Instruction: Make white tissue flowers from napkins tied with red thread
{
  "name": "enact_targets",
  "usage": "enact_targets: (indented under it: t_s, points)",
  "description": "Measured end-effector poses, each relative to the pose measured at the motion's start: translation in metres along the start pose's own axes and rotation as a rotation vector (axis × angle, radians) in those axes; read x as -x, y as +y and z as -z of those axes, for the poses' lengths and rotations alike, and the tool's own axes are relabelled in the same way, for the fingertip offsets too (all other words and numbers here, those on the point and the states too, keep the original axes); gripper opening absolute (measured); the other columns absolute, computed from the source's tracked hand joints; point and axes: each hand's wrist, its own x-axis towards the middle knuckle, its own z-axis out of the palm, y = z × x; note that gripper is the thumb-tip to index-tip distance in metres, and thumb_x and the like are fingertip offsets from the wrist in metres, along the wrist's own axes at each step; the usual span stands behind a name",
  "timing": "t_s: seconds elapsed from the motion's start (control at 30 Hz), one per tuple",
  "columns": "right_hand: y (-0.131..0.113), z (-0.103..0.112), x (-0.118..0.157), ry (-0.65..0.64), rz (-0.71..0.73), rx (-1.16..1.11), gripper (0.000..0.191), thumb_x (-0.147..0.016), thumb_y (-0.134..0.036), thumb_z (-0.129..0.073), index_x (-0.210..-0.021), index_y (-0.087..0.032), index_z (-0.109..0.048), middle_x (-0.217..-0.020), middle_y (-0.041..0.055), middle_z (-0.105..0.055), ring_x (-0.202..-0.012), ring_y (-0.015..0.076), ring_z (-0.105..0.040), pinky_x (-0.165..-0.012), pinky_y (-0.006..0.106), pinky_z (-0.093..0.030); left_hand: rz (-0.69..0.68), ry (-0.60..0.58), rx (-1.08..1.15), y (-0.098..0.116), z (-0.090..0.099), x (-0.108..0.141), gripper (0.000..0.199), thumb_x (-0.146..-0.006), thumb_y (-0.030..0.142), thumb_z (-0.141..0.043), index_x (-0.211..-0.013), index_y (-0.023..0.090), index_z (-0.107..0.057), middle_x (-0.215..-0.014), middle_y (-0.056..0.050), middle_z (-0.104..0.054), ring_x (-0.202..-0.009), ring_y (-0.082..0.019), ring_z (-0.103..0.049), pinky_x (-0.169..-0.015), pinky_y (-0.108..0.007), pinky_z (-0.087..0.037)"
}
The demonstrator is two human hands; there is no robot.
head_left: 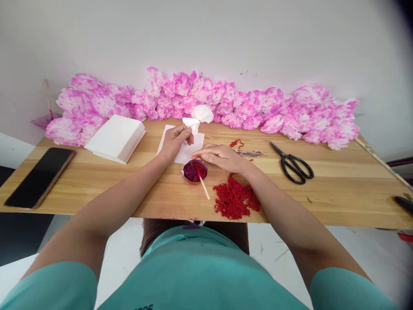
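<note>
My left hand (177, 141) pinches the narrow part of a white tissue piece (202, 114), whose rounded end fans out up and to the right. A pale paper sheet (186, 153) lies beneath it on the wooden table. My right hand (220, 156) is held flat, fingers stretched to the left, with nothing in it. Just below the fingers sits a small bowl of dark red-purple liquid (195, 171), and a pale stick (204, 186) with a pink-stained end leans out of it.
Pink-and-white paper flowers (193, 97) line the wall. A white paper stack (116, 137) and phone (40, 177) lie left. Red yarn pieces (232, 199), thin wires (250, 153) and black scissors (293, 165) lie right. The table's front edge (180, 216) is near my body.
</note>
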Motion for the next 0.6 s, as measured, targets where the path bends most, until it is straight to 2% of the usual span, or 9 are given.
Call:
enact_targets:
  t_s: [0.17, 0.37, 0.47, 0.6]
  points:
    - [-0.002, -0.002, -0.001, -0.030, 0.005, 0.010, 0.034, -0.097, -0.038, -0.045, -0.114, -0.023, -0.071, -0.114, 0.0066, -0.070, -0.105, 0.0176, -0.063, -0.094, 0.029, -0.045, 0.046, -0.054, 0.032, 0.001, -0.002, 0.001, 0.033, -0.087, 0.037, -0.055, -0.061, 0.016, -0.060, -0.062, -0.001, -0.060, -0.062, -0.013, -0.053, -0.068, -0.026, -0.042]
    - [0.001, -0.003, -0.001, -0.010, 0.008, 0.015, 0.032, -0.096, -0.035, -0.047, -0.105, -0.021, -0.074, -0.105, 0.0065, -0.073, -0.096, 0.0172, -0.066, -0.088, 0.029, -0.048, 0.110, -0.116, 0.014, 0.004, -0.009, 0.006, 0.034, -0.085, 0.040, -0.057, -0.061, 0.017, -0.061, -0.064, -0.001, -0.060, -0.066, -0.014, -0.054, -0.070, -0.027, -0.042]
    - [0.006, -0.001, 0.000, 0.083, -0.058, 0.023, 0.033, -0.096, -0.038, -0.046, -0.098, -0.020, -0.074, -0.100, 0.0057, -0.075, -0.092, 0.0176, -0.067, -0.083, 0.028, -0.048, 0.121, -0.122, 0.047, 0.002, -0.013, 0.008, 0.033, -0.086, 0.041, -0.057, -0.064, 0.017, -0.062, -0.067, -0.002, -0.062, -0.069, -0.015, -0.055, -0.072, -0.028, -0.042]
    - [0.018, 0.002, 0.001, 0.236, -0.170, 0.086, 0.037, -0.095, -0.043, -0.046, -0.084, -0.017, -0.071, -0.084, 0.0043, -0.074, -0.079, 0.0171, -0.067, -0.071, 0.025, -0.045, 0.130, -0.089, 0.122, -0.001, -0.015, 0.009, 0.032, -0.086, 0.041, -0.057, -0.065, 0.017, -0.063, -0.069, -0.002, -0.063, -0.070, -0.016, -0.056, -0.073, -0.029, -0.042]
